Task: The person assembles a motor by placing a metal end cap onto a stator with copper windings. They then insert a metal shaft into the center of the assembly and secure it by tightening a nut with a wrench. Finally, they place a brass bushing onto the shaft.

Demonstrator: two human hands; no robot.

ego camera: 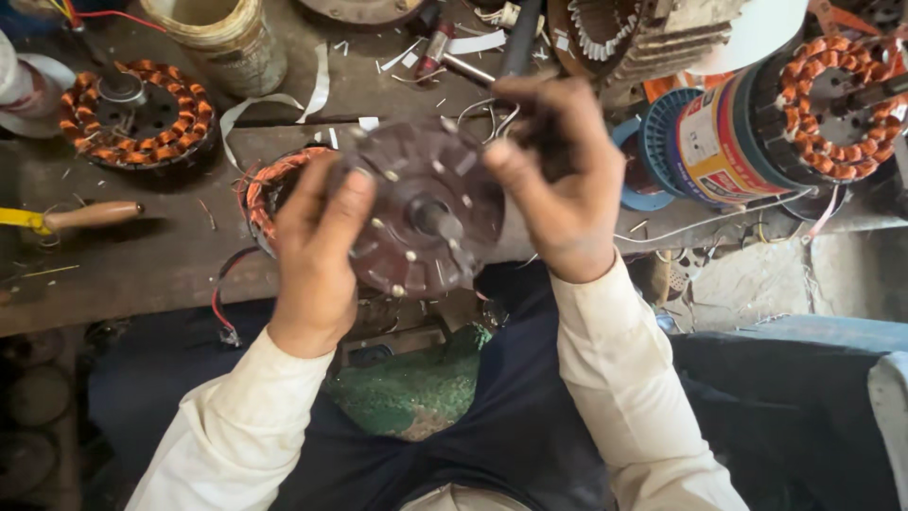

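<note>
A round dark brown motor cover plate [426, 203] with small rivets and a central shaft hole is held up over my lap, tilted toward me. My left hand [317, 251] grips its left edge, thumb across the face. Gripping the plate's upper right edge is my right hand [563, 175], fingers curled over the rim. Behind the plate, a stator with copper windings [270, 189] lies on the workbench, mostly hidden by my left hand and the plate.
On the worn wooden bench [142, 265] lie another copper-wound stator [132, 114], a wooden-handled tool [90, 216], a dirty jar [227, 38], wire spools [719, 132], a further stator [837, 109] at the right, and scattered paper strips. A green patch [416, 393] shows below.
</note>
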